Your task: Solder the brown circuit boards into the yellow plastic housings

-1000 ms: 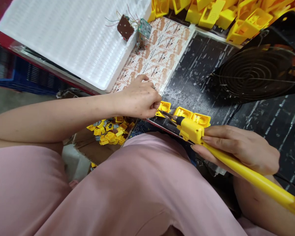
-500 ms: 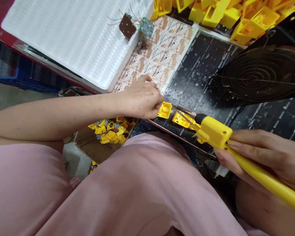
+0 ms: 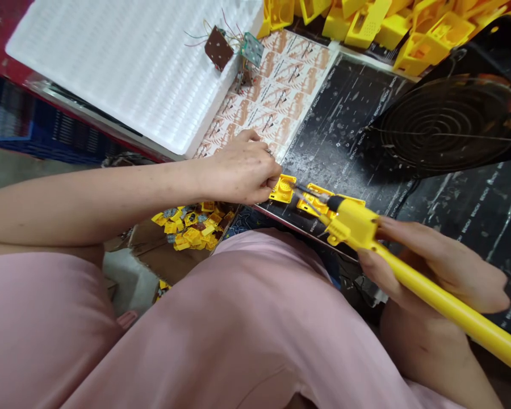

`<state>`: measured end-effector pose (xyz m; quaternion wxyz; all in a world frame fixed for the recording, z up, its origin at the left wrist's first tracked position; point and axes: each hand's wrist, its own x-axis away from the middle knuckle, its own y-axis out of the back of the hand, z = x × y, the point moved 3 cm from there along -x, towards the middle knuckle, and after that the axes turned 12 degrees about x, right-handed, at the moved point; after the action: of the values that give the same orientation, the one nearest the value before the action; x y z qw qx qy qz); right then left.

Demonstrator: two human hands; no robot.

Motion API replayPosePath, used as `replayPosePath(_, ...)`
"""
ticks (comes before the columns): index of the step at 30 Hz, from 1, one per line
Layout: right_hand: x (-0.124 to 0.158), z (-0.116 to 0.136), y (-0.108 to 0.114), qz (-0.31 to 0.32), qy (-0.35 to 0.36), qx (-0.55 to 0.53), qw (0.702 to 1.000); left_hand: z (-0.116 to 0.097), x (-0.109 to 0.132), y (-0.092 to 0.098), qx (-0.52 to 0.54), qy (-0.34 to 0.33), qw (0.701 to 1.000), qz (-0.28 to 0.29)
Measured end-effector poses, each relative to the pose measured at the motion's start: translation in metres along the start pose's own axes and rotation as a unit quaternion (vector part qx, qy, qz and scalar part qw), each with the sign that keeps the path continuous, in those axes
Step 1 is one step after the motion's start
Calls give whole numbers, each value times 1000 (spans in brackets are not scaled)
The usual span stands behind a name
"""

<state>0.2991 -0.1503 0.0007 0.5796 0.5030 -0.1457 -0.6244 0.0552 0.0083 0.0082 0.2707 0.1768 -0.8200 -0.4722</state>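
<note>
My left hand (image 3: 242, 170) is closed, its fingertips pinching a small yellow plastic part (image 3: 283, 188) at the near edge of the black mat (image 3: 344, 130). My right hand (image 3: 434, 264) grips a long yellow soldering iron (image 3: 409, 272). The iron's metal tip (image 3: 309, 196) points left and lies over the yellow parts (image 3: 319, 200) beside the pinched one. Two more yellow parts sit side by side right of the pinched piece, partly hidden by the iron's head.
A white foam sheet (image 3: 128, 62) lies at the back left, with small circuit boards (image 3: 234, 48) and wires at its corner. A heap of yellow housings (image 3: 392, 25) fills the back right. A black fan (image 3: 447, 125) stands at the right. A box of yellow scraps (image 3: 191, 224) sits below the table edge.
My right hand swung the soldering iron out to the right, then brought it back left, so its tip again lies by the pinched part. My left hand barely moved.
</note>
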Motion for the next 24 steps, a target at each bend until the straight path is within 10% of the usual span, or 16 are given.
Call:
replayPosePath(11,-47,26,2,40,180,-37,982,-2,0,0,-48,-19,999,14)
replayPosePath(24,-25,11,9,-18,79,11,997,1,-1,-4,-11,-24,1000,-11)
